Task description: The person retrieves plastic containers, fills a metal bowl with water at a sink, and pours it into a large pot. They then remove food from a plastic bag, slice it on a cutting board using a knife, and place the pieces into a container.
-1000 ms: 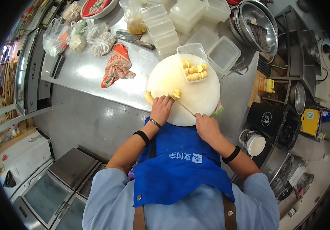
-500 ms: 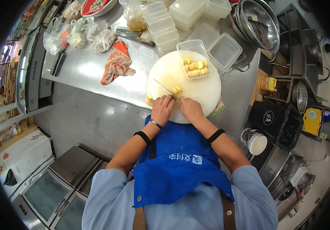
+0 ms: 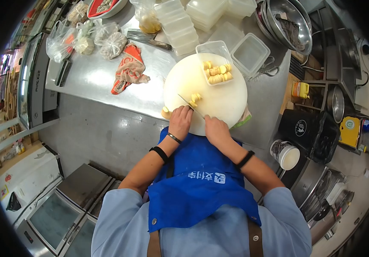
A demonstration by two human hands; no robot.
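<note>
My right hand (image 3: 217,128) is closed round the handle of a kitchen knife (image 3: 184,100). The blade slants up and left across the round white cutting board (image 3: 231,105). At the board's near edge, my left hand (image 3: 181,121) has its fingers curled beside the blade; what they hold is hidden. Pale yellow food slices (image 3: 195,98) lie just beyond the knife. Another yellow piece (image 3: 165,112) sits at the board's left edge. On the far side of the board, a clear plastic container (image 3: 224,48) holds several yellow pieces (image 3: 218,73).
A red and beige cloth (image 3: 129,70) lies on the steel table (image 3: 92,79). Behind it are filled plastic bags (image 3: 112,45) and another knife (image 3: 149,39). Stacked plastic containers (image 3: 176,28), scissors (image 3: 269,68) and metal bowls (image 3: 274,21) stand beyond the board.
My right hand has moved slightly right and toward me, drawing the knife with it. The slices beyond the blade are more spread out. My left hand stays almost in place.
</note>
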